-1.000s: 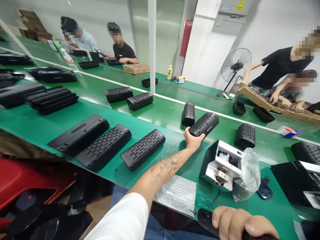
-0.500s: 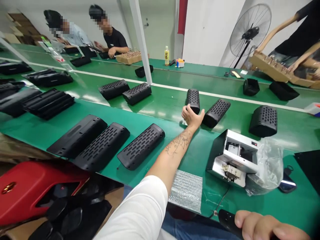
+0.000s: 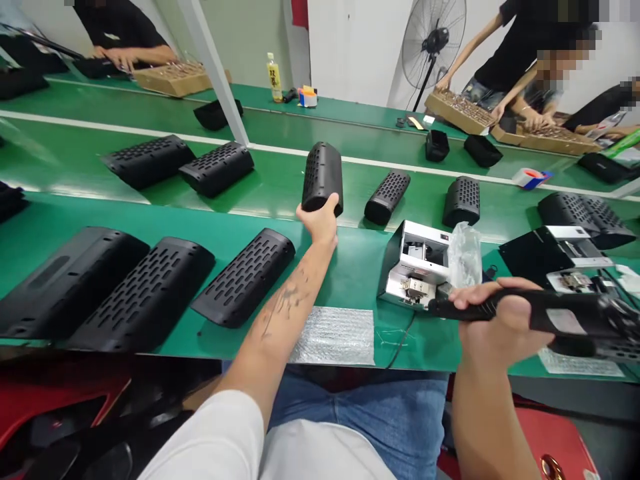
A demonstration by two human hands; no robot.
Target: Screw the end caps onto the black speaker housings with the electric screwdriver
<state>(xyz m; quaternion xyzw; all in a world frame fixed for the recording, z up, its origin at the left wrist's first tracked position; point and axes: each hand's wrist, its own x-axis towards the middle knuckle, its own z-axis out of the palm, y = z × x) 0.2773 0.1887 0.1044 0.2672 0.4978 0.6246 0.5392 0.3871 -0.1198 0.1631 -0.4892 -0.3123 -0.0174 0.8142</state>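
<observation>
My left hand (image 3: 321, 219) is wrapped around the near end of a black perforated plastic housing (image 3: 324, 170), which is tilted up over the green bench. In my right hand (image 3: 493, 323) is a black electric screwdriver (image 3: 543, 310), lying sideways with its tip pointing left. Its tip is close to the front of a white-and-black screw feeder (image 3: 417, 267), and I cannot tell whether they touch. Another slotted housing (image 3: 245, 277) lies on the bench left of my forearm. A smaller-looking housing (image 3: 387, 197) lies just right of the held one.
Two more housings (image 3: 145, 293) lie at the near left. A bubble-wrap sheet (image 3: 335, 335) lies at the front edge. A second screw feeder (image 3: 560, 257) stands right. A white post (image 3: 213, 73) rises from the line. Co-workers handle cardboard trays (image 3: 173, 80) across the bench.
My left hand has closed on the housing and raised its near end toward me. My right hand with the screwdriver has come up from the lower right corner. The view has swung right.
</observation>
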